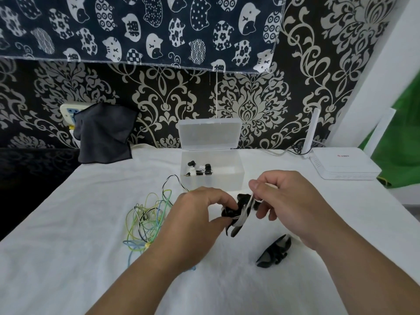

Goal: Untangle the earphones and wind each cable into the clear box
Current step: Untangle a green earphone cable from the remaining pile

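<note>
While left hand (200, 210), right hand (284, 201) pinch wound cable (242, 214), ends hidden — tangle (147, 221) half-covered.

A single wide-angle camera rides on the person's head, looking forward and down across the white-covered bench (68, 223). It sits close: both forearms enter from the bottom edge, and the left hand (200, 214) and right hand (293, 205) meet on a black-and-white earphone cable (241, 214) just below mid-frame. The view faces the patterned wall (250, 105) behind the bench's far edge, with the clear box (227, 180) near centre. Straight edges bow toward the frame's sides.
</note>
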